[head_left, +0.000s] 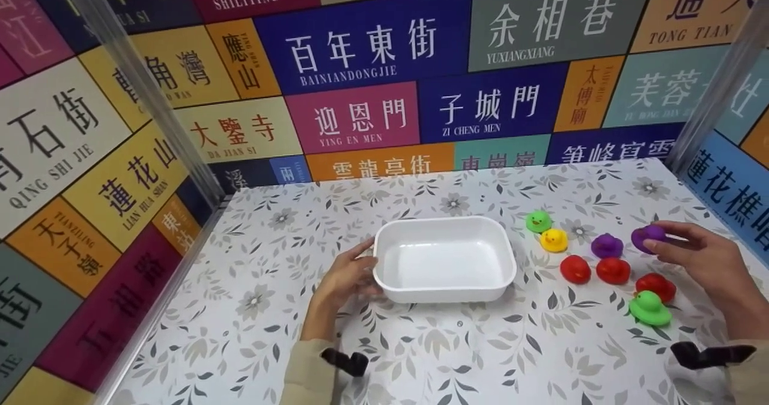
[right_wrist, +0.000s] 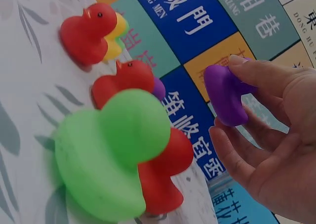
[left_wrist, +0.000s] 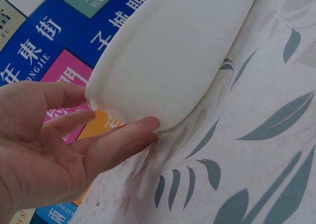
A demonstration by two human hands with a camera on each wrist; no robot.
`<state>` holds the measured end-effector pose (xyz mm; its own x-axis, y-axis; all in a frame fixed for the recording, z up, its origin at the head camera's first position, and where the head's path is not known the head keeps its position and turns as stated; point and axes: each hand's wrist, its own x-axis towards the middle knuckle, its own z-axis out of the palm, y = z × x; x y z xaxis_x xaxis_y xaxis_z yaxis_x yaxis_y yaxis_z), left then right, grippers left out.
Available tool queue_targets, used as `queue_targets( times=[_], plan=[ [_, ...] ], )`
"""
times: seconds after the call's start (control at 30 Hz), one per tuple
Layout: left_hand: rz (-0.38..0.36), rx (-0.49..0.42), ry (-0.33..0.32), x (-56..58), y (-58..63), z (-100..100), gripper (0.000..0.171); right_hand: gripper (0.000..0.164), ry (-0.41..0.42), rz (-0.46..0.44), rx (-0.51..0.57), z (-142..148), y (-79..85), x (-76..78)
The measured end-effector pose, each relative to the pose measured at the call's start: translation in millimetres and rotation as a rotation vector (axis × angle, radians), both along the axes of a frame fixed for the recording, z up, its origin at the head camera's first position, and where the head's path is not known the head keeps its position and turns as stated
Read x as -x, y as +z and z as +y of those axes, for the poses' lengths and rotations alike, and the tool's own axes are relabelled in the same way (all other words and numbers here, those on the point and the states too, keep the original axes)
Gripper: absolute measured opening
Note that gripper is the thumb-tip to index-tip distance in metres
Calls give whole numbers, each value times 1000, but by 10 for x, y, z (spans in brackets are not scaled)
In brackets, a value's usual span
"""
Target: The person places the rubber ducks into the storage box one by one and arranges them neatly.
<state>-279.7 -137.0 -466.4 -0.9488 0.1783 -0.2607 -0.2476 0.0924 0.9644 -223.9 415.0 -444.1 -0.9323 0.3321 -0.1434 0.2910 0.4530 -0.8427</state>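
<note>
Probably soft, the purple rubber duck [right_wrist: 222, 96] wants gentle body-hold: right hand [head_left: 709, 259] pinches it; left hand [head_left: 344, 279], spread, touches white plastic tub [head_left: 444, 295] at nine o'clock.

A blue wall panel [head_left: 364, 39] reads BAINIANDONGJIE, a pink panel [head_left: 353, 116] YING EN MEN, and a grey panel [head_left: 556, 23] apparently YUXIANGXIANG.

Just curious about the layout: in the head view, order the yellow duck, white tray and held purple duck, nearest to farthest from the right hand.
1. Held purple duck: in the right hand
2. Yellow duck: left of that hand
3. White tray: leftmost, by the left hand
</note>
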Motion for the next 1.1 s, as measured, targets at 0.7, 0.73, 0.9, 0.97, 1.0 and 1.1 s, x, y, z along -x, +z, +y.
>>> queue_targets(
  times=[0.7,0.73,0.9,0.97,1.0,1.1],
  plan=[
    [-16,-29,18,-31,1,-35,62,85,179,32,5,-595,138,114],
    [-18,-27,21,-34,3,-31,62,85,183,29,3,-627,142,119],
    [-16,-2,22,-33,10,-3,60,85,203,29,-21,-781,173,152],
    [-19,7,23,-24,7,6,58,84,219,32,-37,-843,192,172],
    [-18,10,23,-23,7,9,58,83,228,31,-35,-880,202,183],
    [-18,-2,28,-13,-5,7,58,82,272,36,-2,-998,238,229]
  ],
)
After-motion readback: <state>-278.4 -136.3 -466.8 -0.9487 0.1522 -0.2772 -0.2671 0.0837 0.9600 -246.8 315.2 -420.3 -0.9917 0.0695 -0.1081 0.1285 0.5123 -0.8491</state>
